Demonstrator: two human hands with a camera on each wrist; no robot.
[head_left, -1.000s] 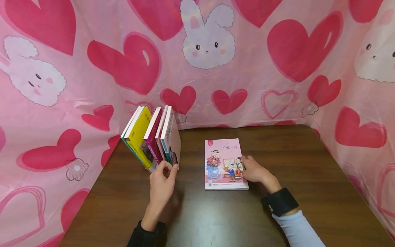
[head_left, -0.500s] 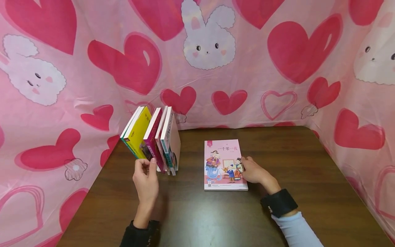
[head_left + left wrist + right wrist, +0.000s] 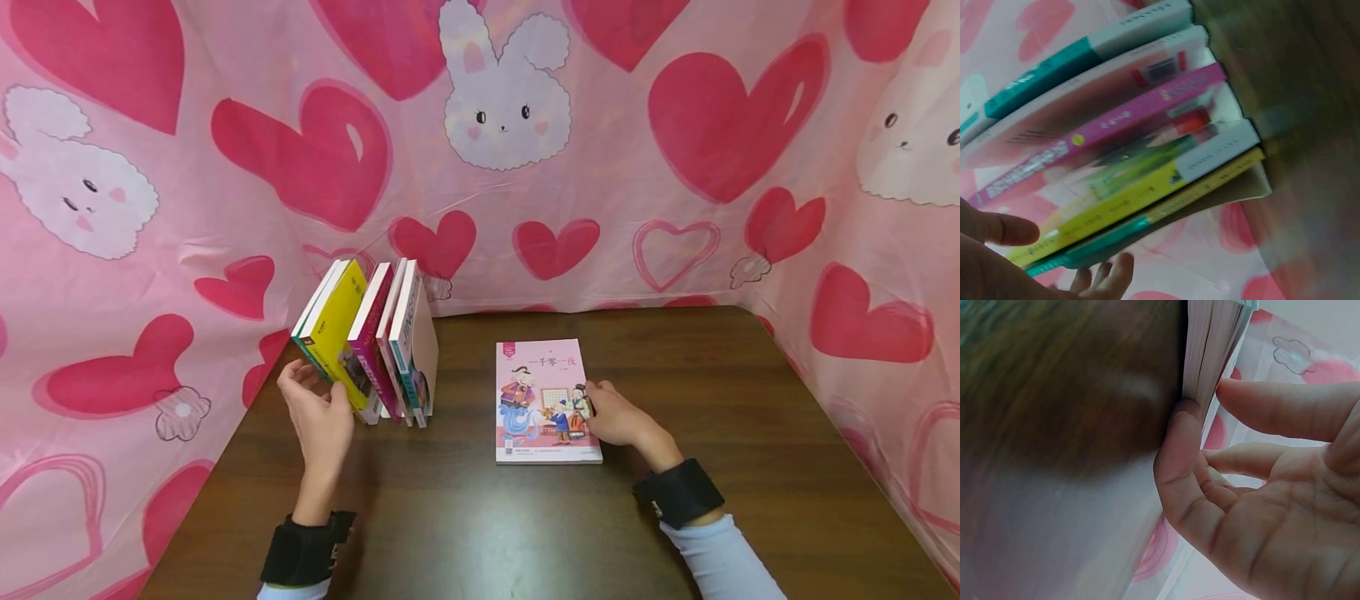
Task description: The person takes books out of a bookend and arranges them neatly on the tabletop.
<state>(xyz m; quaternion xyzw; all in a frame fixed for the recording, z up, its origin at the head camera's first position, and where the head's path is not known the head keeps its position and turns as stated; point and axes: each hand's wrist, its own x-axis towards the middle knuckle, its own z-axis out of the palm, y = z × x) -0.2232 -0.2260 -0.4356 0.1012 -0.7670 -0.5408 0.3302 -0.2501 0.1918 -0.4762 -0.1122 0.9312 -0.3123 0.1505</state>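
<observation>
A pink picture-cover book [image 3: 542, 408] lies flat on the wooden table, front cover up. At its right edge my right hand [image 3: 618, 414] pinches it; in the right wrist view the thumb [image 3: 1272, 406] is at the cover side and a fingertip meets the page edges [image 3: 1207, 350]. On the left my left hand [image 3: 318, 417] reaches to a row of standing books. Its thumb [image 3: 1013, 230] is beside the yellow book [image 3: 1141, 199], with the fingers [image 3: 1121, 272] spread past the teal-spined book [image 3: 1107, 240]. These two books lean left.
A purple-spined book [image 3: 372, 367], a thin pink book [image 3: 392, 333] and a white-and-teal spined book [image 3: 408, 346] stand in the same row. A pink cloth [image 3: 600, 167] with hearts and rabbits hangs around the table [image 3: 465, 517].
My left hand has moved left along the front of the row, from the white-and-teal book to the yellow and teal ones, and its fingers have spread. My right hand and the flat book stay put.
</observation>
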